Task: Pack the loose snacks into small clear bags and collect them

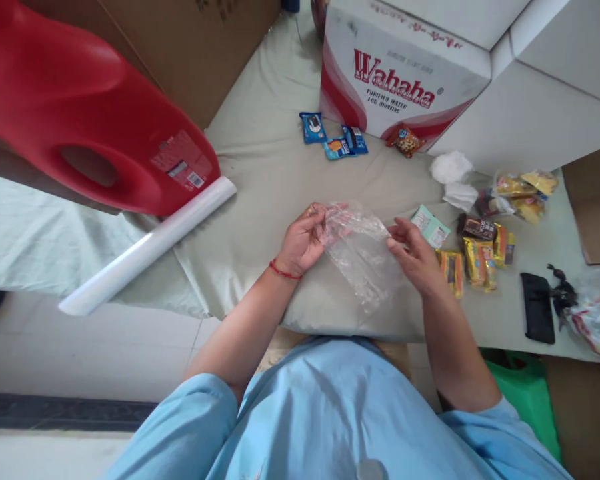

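A clear plastic bag [365, 257] is stretched between my two hands above the cloth-covered table. My left hand [307, 240], with a red cord on its wrist, grips the bag's left edge between thumb and fingers. At the other side, my right hand [413, 253] pinches the bag's right edge near its top corner. The bag looks empty and crumpled. Just right of my right hand lie a pale green packet [431, 227] and several yellow snack packets [480, 260], with a dark brown packet [475, 227] among them.
Blue snack packets [337, 143] and an orange-brown one [406, 140] lie before the Wahaha carton [395, 80]. A red jug [145, 133] and a white roll [150, 247] occupy the left. Rightward are white crumpled tissue [451, 167], a bagged snack bundle [525, 193] and a black phone [537, 308].
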`<state>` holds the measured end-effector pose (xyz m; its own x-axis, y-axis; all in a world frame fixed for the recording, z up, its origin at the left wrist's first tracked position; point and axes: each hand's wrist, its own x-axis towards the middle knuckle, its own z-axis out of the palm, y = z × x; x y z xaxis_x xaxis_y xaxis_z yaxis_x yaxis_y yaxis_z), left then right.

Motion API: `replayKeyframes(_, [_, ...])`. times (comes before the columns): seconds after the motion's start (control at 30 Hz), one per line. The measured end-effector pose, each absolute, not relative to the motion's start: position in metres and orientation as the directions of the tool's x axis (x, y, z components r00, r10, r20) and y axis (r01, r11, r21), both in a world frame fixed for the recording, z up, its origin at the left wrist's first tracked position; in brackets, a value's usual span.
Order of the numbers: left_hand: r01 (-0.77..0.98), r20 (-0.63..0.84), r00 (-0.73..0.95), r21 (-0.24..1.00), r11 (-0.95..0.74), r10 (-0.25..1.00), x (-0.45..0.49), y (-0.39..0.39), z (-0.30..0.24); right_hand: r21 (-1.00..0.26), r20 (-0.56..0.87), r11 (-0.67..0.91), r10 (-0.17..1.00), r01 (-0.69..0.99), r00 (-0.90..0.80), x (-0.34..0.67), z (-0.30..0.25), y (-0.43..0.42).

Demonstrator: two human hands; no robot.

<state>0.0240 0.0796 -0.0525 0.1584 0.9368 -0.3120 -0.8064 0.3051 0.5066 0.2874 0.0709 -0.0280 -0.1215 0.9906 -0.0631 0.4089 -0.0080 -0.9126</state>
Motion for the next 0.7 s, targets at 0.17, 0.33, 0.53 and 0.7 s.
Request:
replayKeyframes(0.17, [-0.817,-0.315,0.120,0.507,0.274,0.942,0.024,0.081,-0.057,-0.966,-0.181,-0.156,0.978,0.204,-0.108,0.251,-0.038,0.082])
replayKeyframes(0.33, [-0.811,-0.296,0.161,0.504,0.297,0.941,0.025,0.082,-0.062,-0.986,-0.144,-0.151,0.985,0.072,0.097,0.253,-0.029,0.078])
replayKeyframes(0.53, [-0.695,-0.302,0.311,0.574,0.433,0.901,0.029,0.079,-0.066,-0.977,-0.167,-0.186,0.971,0.105,0.173,0.253,-0.029,0.071])
replayKeyframes(0.7, [-0.634,-0.293,0.329,0.636,0.439,0.898,0.027,0.077,-0.066,-0.977,-0.175,-0.196,0.961,0.082,0.212,0.251,-0.030,0.070])
